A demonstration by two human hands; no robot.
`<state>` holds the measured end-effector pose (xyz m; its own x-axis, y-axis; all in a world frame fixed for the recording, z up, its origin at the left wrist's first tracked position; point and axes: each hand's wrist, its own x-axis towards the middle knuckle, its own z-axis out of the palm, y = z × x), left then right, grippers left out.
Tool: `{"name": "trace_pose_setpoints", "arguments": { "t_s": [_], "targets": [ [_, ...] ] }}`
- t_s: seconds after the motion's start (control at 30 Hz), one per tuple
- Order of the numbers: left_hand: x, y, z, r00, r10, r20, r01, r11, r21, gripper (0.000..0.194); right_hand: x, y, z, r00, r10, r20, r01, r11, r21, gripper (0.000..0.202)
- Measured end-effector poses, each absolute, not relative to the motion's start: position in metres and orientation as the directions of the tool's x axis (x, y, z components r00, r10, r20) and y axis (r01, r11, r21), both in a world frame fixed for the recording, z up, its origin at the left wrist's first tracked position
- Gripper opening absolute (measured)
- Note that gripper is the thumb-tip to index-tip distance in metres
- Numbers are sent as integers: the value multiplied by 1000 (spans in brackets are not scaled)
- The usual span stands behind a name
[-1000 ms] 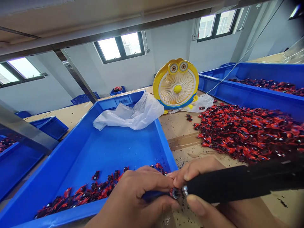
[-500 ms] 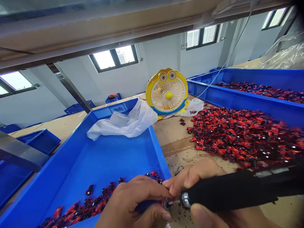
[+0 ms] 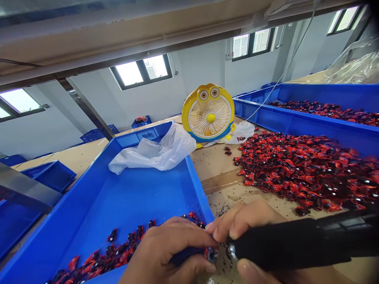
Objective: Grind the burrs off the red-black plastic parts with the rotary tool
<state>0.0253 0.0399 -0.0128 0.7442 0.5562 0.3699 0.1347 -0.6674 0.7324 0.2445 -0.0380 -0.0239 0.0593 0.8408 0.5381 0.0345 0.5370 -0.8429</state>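
Note:
My left hand (image 3: 170, 252) is closed, thumb and forefinger pinching a small red and black plastic part (image 3: 211, 254) with a round open end that faces right. In my right hand (image 3: 254, 221) is a black screwdriver (image 3: 290, 240), thick and sleeved, with a silver collar at its tip. The collar points at the part, with a small gap between them; its thin bit cannot be made out now. My right fingertips meet the left forefinger above the part. Below my left hand, several similar parts (image 3: 115, 254) lie in a blue tray (image 3: 142, 193).
A large heap of red and black parts (image 3: 296, 169) covers the cardboard tabletop (image 3: 213, 167) at right. Behind it stands another blue tray (image 3: 314, 124) with more parts. A yellow fan (image 3: 210, 114) and a white plastic bag (image 3: 156, 152) sit at the back. Overhead runs a shelf (image 3: 133, 39).
The screwdriver has drawn back slightly to the right, away from the part; its thin bit reached the part's end before. My left hand keeps its pinch, and the part's open end shows more.

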Motion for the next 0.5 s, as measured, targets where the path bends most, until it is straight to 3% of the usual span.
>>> {"name": "trace_pose_setpoints", "arguments": {
  "t_s": [0.17, 0.3, 0.5],
  "targets": [
    [30, 39, -5, 791, 525, 314, 156, -670, 726, 13, 247, -30, -32, 51, 803, 594, 13, 594, -804, 13],
    [31, 38, -3, 794, 539, 281, 200, -668, 717, 15, 253, -34, -29, -31, 835, 550, 118, 549, -827, 15],
    [27, 38, -11, 765, 533, 362, 140, -686, 714, 15, 255, -42, -17, -86, 870, 486, 128, 493, -861, 18]
  ]
}}
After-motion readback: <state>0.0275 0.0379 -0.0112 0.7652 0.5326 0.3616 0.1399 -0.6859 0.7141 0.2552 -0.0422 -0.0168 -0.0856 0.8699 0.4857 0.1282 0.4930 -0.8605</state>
